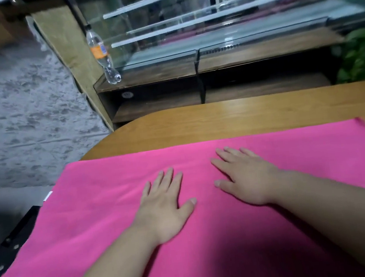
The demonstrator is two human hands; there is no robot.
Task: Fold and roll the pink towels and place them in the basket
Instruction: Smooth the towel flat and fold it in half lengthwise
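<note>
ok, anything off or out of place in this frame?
Only minor things. The pink towel lies flat under the left hand and right hand, but its left end hangs past the rounded edge of the table, unsupported. No basket is in view.

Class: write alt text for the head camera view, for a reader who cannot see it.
A left hand and a right hand lie flat on a pink towel spread over a wooden table. Beyond stand a glass display case, a plastic bottle at its left end, and green leaves.
</note>
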